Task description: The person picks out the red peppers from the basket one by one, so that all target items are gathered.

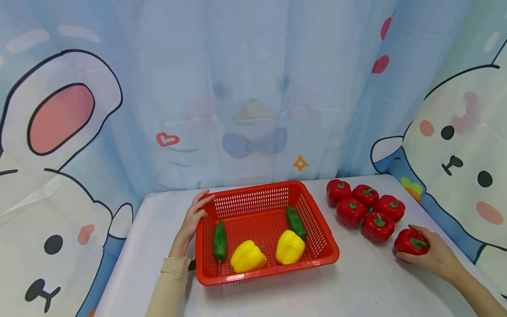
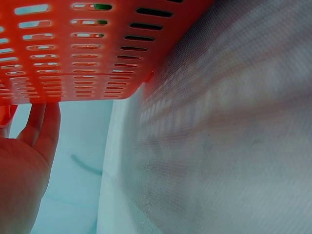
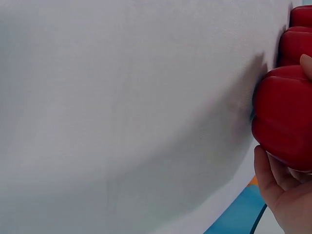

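My left hand (image 1: 194, 216) grips the far left corner of a red plastic basket (image 1: 247, 193); its fingers (image 2: 48, 129) pass behind the basket's slotted wall in the left wrist view. Two yellow bell peppers (image 1: 248, 256) and two long green peppers (image 1: 219, 241) lie inside the basket, one of each on either side. At the right of the table, my right hand (image 1: 435, 254) holds a red bell pepper (image 1: 412, 241), thumb on the near side and fingers round the far side. The right wrist view shows fingertips against this red bell pepper (image 3: 282, 114).
Several more red bell peppers (image 1: 378, 227) stand in a cluster between the basket and my right hand, toward the back. Everything rests on a white-covered table (image 1: 356, 286). A blue cartoon-print curtain (image 1: 253, 88) hangs behind the table and along its sides.
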Available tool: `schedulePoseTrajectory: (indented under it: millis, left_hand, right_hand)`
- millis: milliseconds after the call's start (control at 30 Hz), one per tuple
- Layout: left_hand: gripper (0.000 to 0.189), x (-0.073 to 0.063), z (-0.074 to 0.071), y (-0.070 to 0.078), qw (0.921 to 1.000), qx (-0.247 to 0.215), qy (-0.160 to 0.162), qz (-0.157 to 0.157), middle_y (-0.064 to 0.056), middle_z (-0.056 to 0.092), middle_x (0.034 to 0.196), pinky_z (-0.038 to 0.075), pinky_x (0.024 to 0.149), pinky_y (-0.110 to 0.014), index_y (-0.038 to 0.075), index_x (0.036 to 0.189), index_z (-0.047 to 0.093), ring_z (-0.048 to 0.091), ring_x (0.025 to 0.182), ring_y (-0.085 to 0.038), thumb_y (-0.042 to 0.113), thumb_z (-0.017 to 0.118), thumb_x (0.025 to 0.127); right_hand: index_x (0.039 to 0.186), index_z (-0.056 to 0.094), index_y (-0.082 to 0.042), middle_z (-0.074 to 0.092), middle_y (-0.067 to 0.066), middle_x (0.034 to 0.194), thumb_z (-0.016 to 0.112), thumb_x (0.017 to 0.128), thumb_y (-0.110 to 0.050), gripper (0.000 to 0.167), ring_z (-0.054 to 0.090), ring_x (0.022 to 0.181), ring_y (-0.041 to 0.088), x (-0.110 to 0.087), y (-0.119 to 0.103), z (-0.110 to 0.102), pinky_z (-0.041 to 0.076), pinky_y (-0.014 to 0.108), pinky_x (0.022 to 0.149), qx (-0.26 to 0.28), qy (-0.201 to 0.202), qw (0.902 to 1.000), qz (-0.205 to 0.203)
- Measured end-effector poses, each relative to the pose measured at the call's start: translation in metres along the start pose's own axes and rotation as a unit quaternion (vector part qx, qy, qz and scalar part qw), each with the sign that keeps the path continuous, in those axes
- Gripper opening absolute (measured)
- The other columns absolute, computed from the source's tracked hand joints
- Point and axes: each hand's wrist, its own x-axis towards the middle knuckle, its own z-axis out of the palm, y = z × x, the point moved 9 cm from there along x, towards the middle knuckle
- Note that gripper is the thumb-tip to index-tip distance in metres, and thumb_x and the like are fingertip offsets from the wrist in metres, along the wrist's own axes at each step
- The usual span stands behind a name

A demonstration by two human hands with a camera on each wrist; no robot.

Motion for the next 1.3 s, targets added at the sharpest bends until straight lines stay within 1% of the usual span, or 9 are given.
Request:
schedulePoseTrajectory:
  millis: [167, 533, 767, 900, 1133, 1300]
  left_hand:
    - [0.053, -0.0003, 0.0006, 0.0002, 1.0000, -0.002, -0.002, -0.002, -0.012, 0.021, 0.161, 0.045, 0.096, -0.038, -0.008, 0.140, 0.050, 0.031, 0.135, -0.025, -0.014, 0.039, 0.088]
    - [0.053, 0.0002, -0.0001, 0.0021, 1.0000, 0.000, 0.000, 0.002, -0.012, 0.022, 0.161, 0.044, 0.096, -0.039, -0.008, 0.140, 0.051, 0.032, 0.135, -0.024, -0.014, 0.039, 0.088]
    - [0.053, -0.0005, 0.0002, 0.0018, 1.0000, 0.005, -0.001, 0.003, -0.013, 0.021, 0.161, 0.043, 0.098, -0.041, -0.008, 0.139, 0.051, 0.031, 0.135, -0.027, -0.014, 0.039, 0.088]
    - [0.053, -0.0003, -0.0004, 0.0017, 1.0000, 0.005, 0.002, 0.003, -0.013, 0.022, 0.160, 0.043, 0.098, -0.040, -0.008, 0.139, 0.051, 0.030, 0.136, -0.027, -0.013, 0.039, 0.088]
    - [0.053, 0.0004, -0.0008, -0.0002, 1.0000, 0.004, 0.001, 0.003, -0.012, 0.022, 0.161, 0.042, 0.101, -0.044, -0.007, 0.139, 0.051, 0.031, 0.136, -0.026, -0.014, 0.038, 0.088]
    - [0.053, 0.0003, -0.0010, -0.0003, 1.0000, 0.006, 0.000, 0.003, -0.013, 0.021, 0.161, 0.042, 0.100, -0.040, -0.008, 0.139, 0.051, 0.030, 0.137, -0.026, -0.014, 0.039, 0.088]
  right_hand:
    - [0.144, 0.023, 0.015, 0.034, 0.043, 0.128, 0.086, 0.071, -0.042, 0.112, 0.033, 0.112, 0.061, 0.0019, -0.0026, -0.0016, 0.056, 0.052, 0.065, -0.006, 0.003, 1.0000, -0.007]
    - [0.145, 0.021, 0.014, 0.034, 0.044, 0.130, 0.084, 0.073, -0.045, 0.112, 0.034, 0.112, 0.061, 0.0008, -0.0042, -0.0024, 0.056, 0.052, 0.067, -0.002, 0.006, 1.0000, 0.007]
    - [0.145, 0.021, 0.014, 0.031, 0.044, 0.132, 0.084, 0.073, -0.047, 0.113, 0.032, 0.113, 0.061, -0.0005, -0.0060, -0.0016, 0.055, 0.053, 0.068, 0.000, 0.010, 0.9998, 0.015]
    - [0.145, 0.021, 0.014, 0.030, 0.044, 0.133, 0.083, 0.074, -0.045, 0.112, 0.032, 0.114, 0.062, -0.0012, -0.0071, -0.0012, 0.055, 0.054, 0.069, 0.004, 0.006, 0.9999, 0.012]
    - [0.146, 0.019, 0.015, 0.030, 0.045, 0.134, 0.083, 0.075, -0.043, 0.111, 0.031, 0.115, 0.062, -0.0027, -0.0078, 0.0010, 0.055, 0.055, 0.070, 0.008, -0.005, 0.9999, 0.007]
    - [0.146, 0.019, 0.015, 0.030, 0.044, 0.133, 0.082, 0.077, -0.041, 0.109, 0.031, 0.114, 0.061, -0.0025, -0.0088, -0.0021, 0.055, 0.054, 0.068, 0.012, 0.007, 0.9999, -0.002]
